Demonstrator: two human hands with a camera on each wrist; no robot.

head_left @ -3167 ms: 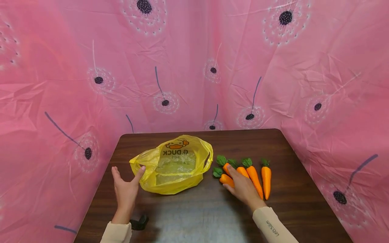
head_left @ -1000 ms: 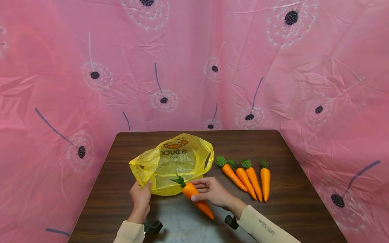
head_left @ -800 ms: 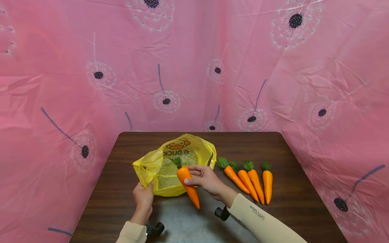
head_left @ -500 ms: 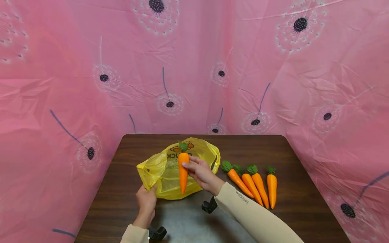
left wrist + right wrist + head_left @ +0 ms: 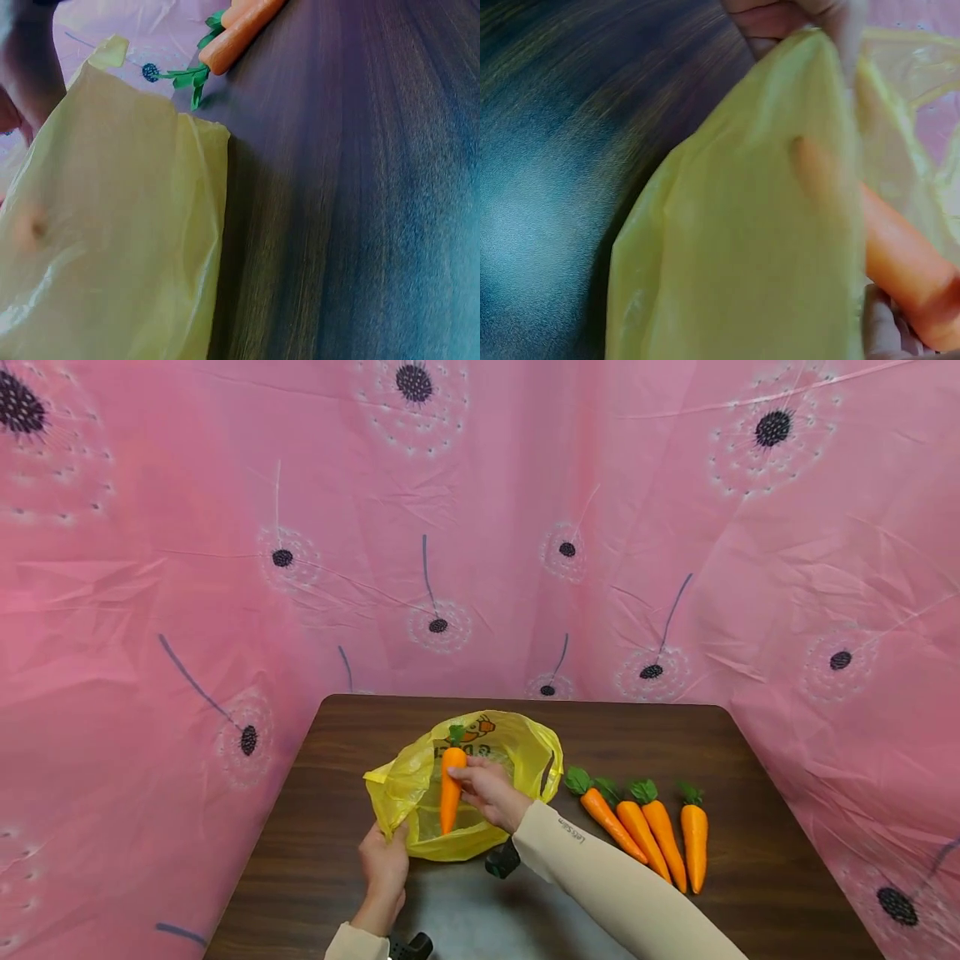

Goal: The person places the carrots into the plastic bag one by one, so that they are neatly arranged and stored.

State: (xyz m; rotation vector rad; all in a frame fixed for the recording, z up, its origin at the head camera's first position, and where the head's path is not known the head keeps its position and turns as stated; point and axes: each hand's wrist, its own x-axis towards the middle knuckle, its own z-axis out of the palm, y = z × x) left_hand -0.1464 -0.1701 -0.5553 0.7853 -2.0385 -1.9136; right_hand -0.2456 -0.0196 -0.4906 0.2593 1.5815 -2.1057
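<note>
In the head view, a yellow plastic bag (image 5: 528,743) with a duck print lies with its mouth facing me. My left hand (image 5: 385,864) pinches the near left edge of its opening. My right hand (image 5: 491,789) holds an orange carrot (image 5: 452,777) with a green top inside the bag's mouth, thick end upward. The right wrist view has the carrot (image 5: 904,259) partly behind the bag's thin wall (image 5: 742,225), its tip showing dimly through. The left wrist view is mostly filled by the bag's wall (image 5: 127,210).
Several more carrots (image 5: 660,835) with green leaves lie side by side on the dark wooden table (image 5: 300,860), right of the bag. A pink curtain (image 5: 495,527) with dandelion prints hangs behind and around the table.
My right hand took one carrot from the group, carried it left and into the bag's opening, turning its tip downward. My left hand, earlier spread beside the bag, took hold of its edge.
</note>
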